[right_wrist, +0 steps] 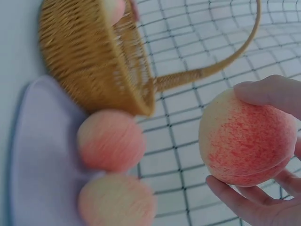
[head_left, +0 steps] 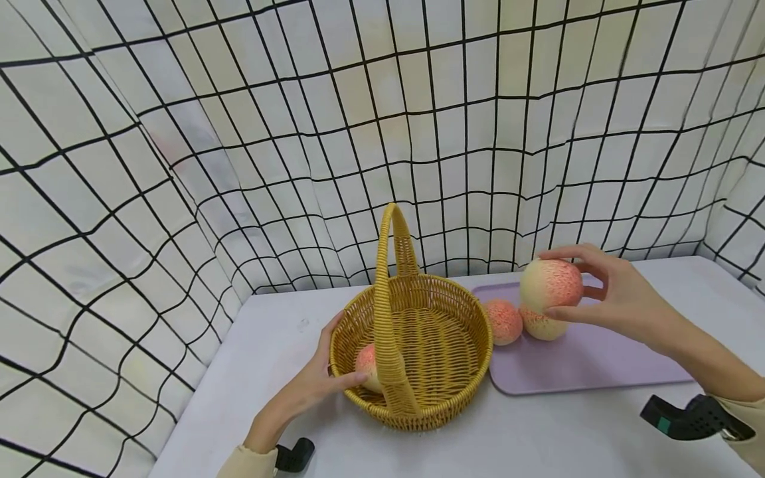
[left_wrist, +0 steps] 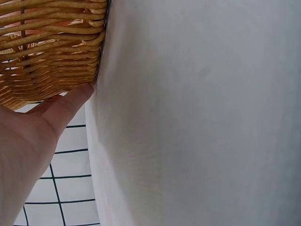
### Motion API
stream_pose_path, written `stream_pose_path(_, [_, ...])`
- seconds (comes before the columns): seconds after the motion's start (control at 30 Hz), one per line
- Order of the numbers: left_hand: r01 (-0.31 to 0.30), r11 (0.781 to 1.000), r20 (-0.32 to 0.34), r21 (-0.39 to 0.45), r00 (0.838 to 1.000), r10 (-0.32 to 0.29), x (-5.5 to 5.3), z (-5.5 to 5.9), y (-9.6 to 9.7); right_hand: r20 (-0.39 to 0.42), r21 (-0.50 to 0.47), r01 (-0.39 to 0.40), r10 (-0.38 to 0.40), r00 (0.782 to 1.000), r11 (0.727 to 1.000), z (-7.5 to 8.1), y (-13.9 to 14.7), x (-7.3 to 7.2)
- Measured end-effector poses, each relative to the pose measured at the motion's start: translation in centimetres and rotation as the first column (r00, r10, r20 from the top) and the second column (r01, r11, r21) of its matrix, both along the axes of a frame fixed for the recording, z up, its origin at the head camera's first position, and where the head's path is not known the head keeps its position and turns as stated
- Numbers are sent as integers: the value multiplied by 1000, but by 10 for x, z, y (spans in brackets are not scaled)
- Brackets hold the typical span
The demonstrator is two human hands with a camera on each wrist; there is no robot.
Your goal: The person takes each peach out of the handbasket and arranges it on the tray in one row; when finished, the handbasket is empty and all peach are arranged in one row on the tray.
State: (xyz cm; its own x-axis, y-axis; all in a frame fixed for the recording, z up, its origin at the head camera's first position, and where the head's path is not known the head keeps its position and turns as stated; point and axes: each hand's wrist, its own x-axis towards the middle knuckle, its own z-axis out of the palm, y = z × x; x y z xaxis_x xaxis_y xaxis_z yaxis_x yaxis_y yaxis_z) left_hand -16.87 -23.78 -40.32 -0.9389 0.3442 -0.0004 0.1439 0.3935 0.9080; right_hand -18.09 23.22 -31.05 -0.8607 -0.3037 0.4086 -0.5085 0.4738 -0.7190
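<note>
My right hand holds a pink-and-cream peach above the lilac tray, its thumb and fingers curved round the fruit; the right wrist view shows this peach close up. Two more peaches lie on the tray below, a pinker one and a paler one partly hidden by the held peach. To the left stands a round wicker basket with a tall handle. One peach sits inside, partly behind the handle. At the basket's left side my left hand grips it, thumb over the rim.
The basket and tray stand side by side on a white table. White walls covered with black netting rise behind the table and at its sides. A dark band sits at the right wrist.
</note>
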Motion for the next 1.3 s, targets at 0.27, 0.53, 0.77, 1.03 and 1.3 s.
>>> stream_pose_path(0.27, [3,1000,-5,-5,1000,-3,0,1,0,71,67,144,-149,986,987,-39,48,-6])
stream_pose_path(0.53, [16,1000,-14,10,1000,-16,0,-1,0,138,102,175,-188,972,979,-68,83,-20])
stream_pose_path(0.77, [10,1000,5,3,1000,-10,1,1,1,125,158,128,-148,981,979,-89,89,-34])
stream_pose_path(1.03, [11,1000,-3,0,1000,-11,2,2,0,116,205,113,-138,984,972,-99,88,-39])
stream_pose_path(1.3, [9,1000,-10,-7,1000,-9,1,2,0,142,217,94,-127,982,972,-98,84,-41])
